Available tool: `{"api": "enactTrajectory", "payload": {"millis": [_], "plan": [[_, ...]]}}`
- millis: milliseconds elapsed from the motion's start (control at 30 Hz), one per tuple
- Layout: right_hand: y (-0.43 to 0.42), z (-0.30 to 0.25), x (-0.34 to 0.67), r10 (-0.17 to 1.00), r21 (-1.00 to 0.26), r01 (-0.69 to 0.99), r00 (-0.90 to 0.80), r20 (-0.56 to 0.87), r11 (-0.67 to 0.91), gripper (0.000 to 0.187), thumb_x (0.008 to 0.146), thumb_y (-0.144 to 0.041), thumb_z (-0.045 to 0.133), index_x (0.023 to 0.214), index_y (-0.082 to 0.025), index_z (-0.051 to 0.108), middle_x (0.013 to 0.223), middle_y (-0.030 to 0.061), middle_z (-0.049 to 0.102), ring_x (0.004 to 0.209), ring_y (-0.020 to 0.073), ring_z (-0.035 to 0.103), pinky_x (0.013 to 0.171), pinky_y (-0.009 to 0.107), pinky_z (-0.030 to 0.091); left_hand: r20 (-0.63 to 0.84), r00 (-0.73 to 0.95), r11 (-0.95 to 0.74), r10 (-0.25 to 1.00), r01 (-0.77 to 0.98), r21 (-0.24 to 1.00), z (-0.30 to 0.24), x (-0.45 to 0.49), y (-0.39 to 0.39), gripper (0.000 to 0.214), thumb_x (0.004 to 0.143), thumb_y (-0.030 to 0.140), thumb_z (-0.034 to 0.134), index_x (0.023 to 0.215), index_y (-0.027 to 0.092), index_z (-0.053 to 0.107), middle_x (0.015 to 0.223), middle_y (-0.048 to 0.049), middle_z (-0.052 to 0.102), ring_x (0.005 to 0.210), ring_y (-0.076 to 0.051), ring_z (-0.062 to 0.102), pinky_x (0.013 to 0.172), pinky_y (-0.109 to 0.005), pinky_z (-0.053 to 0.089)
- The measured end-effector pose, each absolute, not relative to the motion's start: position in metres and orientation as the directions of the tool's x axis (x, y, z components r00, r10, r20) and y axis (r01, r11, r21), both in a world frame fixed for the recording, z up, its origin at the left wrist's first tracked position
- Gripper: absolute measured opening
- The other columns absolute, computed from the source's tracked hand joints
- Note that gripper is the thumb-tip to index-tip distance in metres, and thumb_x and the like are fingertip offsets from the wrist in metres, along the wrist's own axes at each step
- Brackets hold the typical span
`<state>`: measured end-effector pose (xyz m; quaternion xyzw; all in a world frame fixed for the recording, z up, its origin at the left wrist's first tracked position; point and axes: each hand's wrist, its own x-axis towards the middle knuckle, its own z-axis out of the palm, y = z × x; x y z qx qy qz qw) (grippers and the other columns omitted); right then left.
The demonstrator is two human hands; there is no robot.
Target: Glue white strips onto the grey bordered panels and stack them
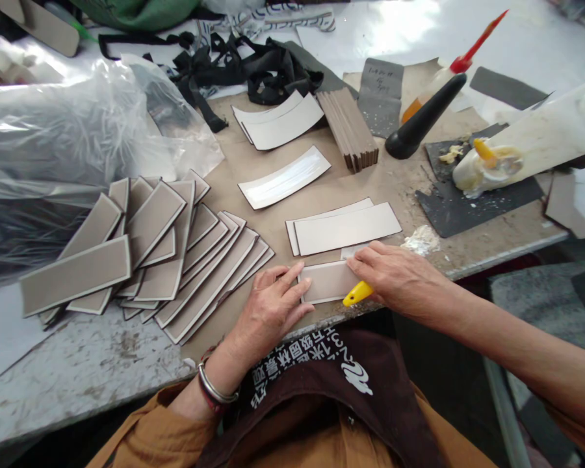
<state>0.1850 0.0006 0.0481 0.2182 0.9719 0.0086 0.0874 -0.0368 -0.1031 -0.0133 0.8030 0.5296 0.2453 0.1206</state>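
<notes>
A grey-beige rectangular panel with a pale border [327,281] lies flat at the table's front edge. My left hand [277,299] rests at its left end, fingers spread and tips touching it. Over the right end is my right hand [387,276], closed around a yellow-handled tool [357,294]. Only the butt of the handle, with a small hole, shows; the working end is hidden in the hand. Just behind the panel lie two overlapping white strips with dark edges [348,229].
Bordered panels [214,260] are heaped at left beside clear plastic sheeting [68,130]. Behind are curved white strips [285,177], a stack of brown strips [350,127] and black straps [253,68]. At right are a black cone-shaped object [422,123], a red-nozzled bottle [429,94] and a glue-smeared white container [531,133].
</notes>
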Motion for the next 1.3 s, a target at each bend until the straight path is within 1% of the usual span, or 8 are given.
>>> {"api": "enactTrajectory", "payload": {"millis": [100, 167, 300, 433, 633, 933, 1100, 1300], "plan": [[0.003, 0.053, 0.196, 0.492, 0.027, 0.493, -0.862, -0.124, 0.870, 0.037, 0.072, -0.023, 0.070, 0.104, -0.010, 0.057, 0.099, 0.0138, 0.060, 0.087, 0.0266, 0.053, 0.074, 0.035, 0.046, 0.278, 0.323, -0.419, 0.904, 0.796, 0.436, -0.014, -0.037, -0.103, 0.032, 0.082, 0.031, 0.058, 0.112, 0.018, 0.057, 0.124, -0.0120, 0.057, 0.106, -0.025, 0.048, 0.089, -0.045, 0.043], [0.003, 0.056, 0.210, 0.565, 0.011, 0.566, -0.822, -0.070, 0.824, 0.044, 0.073, -0.024, 0.069, 0.112, -0.011, 0.054, 0.105, 0.0146, 0.058, 0.093, 0.0272, 0.053, 0.078, 0.036, 0.046, 0.286, 0.325, -0.424, 0.902, 0.795, 0.435, -0.016, -0.037, -0.103, 0.033, 0.082, 0.030, 0.059, 0.113, 0.018, 0.056, 0.124, -0.0120, 0.058, 0.105, -0.026, 0.049, 0.089, -0.046, 0.043], [0.000, 0.054, 0.244, 0.668, -0.080, 0.667, -0.744, -0.018, 0.741, 0.044, 0.075, -0.019, 0.065, 0.117, -0.015, 0.050, 0.105, 0.0123, 0.057, 0.098, 0.0268, 0.053, 0.081, 0.037, 0.047, 0.323, 0.326, -0.443, 0.889, 0.791, 0.422, -0.020, -0.037, -0.102, 0.035, 0.081, 0.030, 0.060, 0.114, 0.020, 0.056, 0.123, -0.0120, 0.058, 0.103, -0.026, 0.050, 0.087, -0.047, 0.044], [-0.004, 0.044, 0.266, 0.718, -0.186, 0.708, -0.696, -0.014, 0.682, 0.042, 0.077, -0.021, 0.064, 0.116, -0.014, 0.051, 0.102, 0.0121, 0.057, 0.098, 0.0270, 0.052, 0.081, 0.039, 0.048, 0.341, 0.335, -0.460, 0.878, 0.787, 0.412, -0.022, -0.037, -0.102, 0.037, 0.081, 0.029, 0.060, 0.116, 0.019, 0.054, 0.123, -0.0136, 0.058, 0.103, -0.026, 0.051, 0.086, -0.047, 0.044], [-0.004, 0.032, 0.269, 0.731, -0.238, 0.712, -0.682, -0.012, 0.660, 0.039, 0.078, -0.015, 0.061, 0.116, -0.016, 0.052, 0.099, 0.0104, 0.058, 0.096, 0.0248, 0.054, 0.083, 0.039, 0.049, 0.326, 0.329, -0.449, 0.886, 0.783, 0.431, -0.023, -0.037, -0.102, 0.038, 0.081, 0.028, 0.060, 0.117, 0.021, 0.054, 0.125, -0.0122, 0.057, 0.102, -0.026, 0.052, 0.086, -0.048, 0.045], [-0.001, 0.027, 0.269, 0.730, -0.221, 0.720, -0.682, -0.053, 0.657, 0.038, 0.076, -0.010, 0.060, 0.113, -0.016, 0.054, 0.098, 0.0101, 0.060, 0.094, 0.0240, 0.055, 0.080, 0.038, 0.050, 0.325, 0.347, -0.462, 0.880, 0.787, 0.410, -0.022, -0.037, -0.102, 0.040, 0.080, 0.026, 0.061, 0.118, 0.021, 0.052, 0.127, -0.0125, 0.055, 0.104, -0.027, 0.050, 0.087, -0.048, 0.044], [-0.001, 0.030, 0.267, 0.729, -0.230, 0.725, -0.679, -0.082, 0.649, 0.039, 0.075, -0.012, 0.065, 0.112, -0.013, 0.054, 0.099, 0.0121, 0.060, 0.095, 0.0253, 0.055, 0.081, 0.039, 0.050, 0.326, 0.340, -0.456, 0.882, 0.790, 0.411, -0.019, -0.035, -0.102, 0.040, 0.080, 0.026, 0.062, 0.118, 0.022, 0.051, 0.126, -0.0122, 0.056, 0.104, -0.027, 0.051, 0.087, -0.048, 0.043], [-0.001, 0.031, 0.266, 0.728, -0.226, 0.725, -0.680, -0.090, 0.650, 0.036, 0.075, -0.012, 0.065, 0.110, -0.012, 0.055, 0.098, 0.0120, 0.061, 0.094, 0.0251, 0.055, 0.081, 0.038, 0.050, 0.306, 0.360, -0.461, 0.881, 0.795, 0.394, -0.025, -0.039, -0.103, 0.042, 0.080, 0.026, 0.062, 0.120, 0.022, 0.049, 0.129, -0.0123, 0.053, 0.105, -0.027, 0.050, 0.087, -0.048, 0.043]]}}
